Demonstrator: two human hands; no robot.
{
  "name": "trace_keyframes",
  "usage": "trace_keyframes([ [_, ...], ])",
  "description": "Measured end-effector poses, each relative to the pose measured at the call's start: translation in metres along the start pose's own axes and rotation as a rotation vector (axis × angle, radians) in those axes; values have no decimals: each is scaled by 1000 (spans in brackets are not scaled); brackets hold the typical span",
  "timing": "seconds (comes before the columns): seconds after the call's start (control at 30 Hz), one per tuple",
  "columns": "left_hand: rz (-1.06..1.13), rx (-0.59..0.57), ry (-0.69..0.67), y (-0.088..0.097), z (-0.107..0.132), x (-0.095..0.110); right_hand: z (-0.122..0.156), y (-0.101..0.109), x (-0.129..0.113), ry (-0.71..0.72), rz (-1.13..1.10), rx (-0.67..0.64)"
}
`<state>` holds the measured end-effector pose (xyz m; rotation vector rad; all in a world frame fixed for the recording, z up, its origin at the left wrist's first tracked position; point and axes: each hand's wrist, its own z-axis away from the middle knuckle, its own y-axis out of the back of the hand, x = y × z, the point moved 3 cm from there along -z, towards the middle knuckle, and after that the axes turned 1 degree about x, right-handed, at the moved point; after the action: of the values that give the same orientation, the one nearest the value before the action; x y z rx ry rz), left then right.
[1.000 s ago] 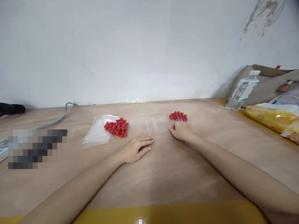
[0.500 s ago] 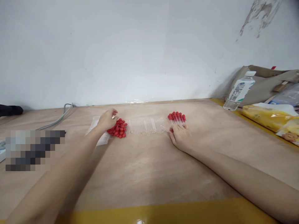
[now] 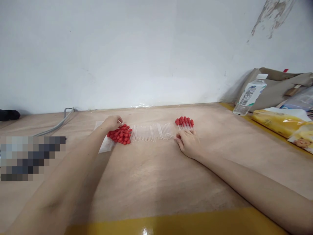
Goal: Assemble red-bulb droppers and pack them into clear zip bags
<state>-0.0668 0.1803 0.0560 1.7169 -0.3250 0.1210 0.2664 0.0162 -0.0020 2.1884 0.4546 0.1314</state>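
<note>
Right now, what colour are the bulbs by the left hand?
Red bulbs, best seen in the head view.

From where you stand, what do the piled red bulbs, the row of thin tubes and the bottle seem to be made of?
Red bulbs: probably rubber or soft plastic with a dull sheen; evenly coloured, smoothly rounded.
Thin tubes: clear plastic or glass, can't tell which; see-through with bright edges.
Bottle: likely clear, glossy plastic, being see-through near its base.
</note>
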Motion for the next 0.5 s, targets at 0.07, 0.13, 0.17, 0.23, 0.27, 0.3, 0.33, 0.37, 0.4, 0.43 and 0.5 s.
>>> trace_keyframes([
  [0.07, 7, 43, 1, 6, 4, 3, 0, -1, 1, -6, -14, -1],
  [0.13, 34, 104, -10, 12, 13, 11, 0, -3, 3, -7, -47, -7],
  [0.17, 61, 135, -30, 15, 21, 17, 0, -3, 3, -4, -69, -6],
  [0.23, 191, 215, -131, 17, 41, 34, 1, -4, 4, 13, -110, 4],
  [0.27, 252, 230, -208, 14, 54, 44, 1, -5, 4, 24, -122, 11],
  [0.3, 277, 223, -283, 10, 68, 54, 1, -5, 4, 35, -126, 19],
  [0.33, 289, 196, -364, 3, 83, 64, 1, -5, 4, 44, -124, 25],
  [0.37, 300, 163, -445, -4, 98, 73, 1, -5, 4, 50, -118, 26],
  [0.4, 313, 144, -527, -11, 111, 82, 2, -5, 3, 55, -111, 26],
  [0.43, 309, 121, -604, -18, 124, 90, 2, -5, 3, 58, -105, 26],
  [0.5, 277, 55, -719, -30, 141, 101, 2, -5, 3, 63, -93, 26],
])
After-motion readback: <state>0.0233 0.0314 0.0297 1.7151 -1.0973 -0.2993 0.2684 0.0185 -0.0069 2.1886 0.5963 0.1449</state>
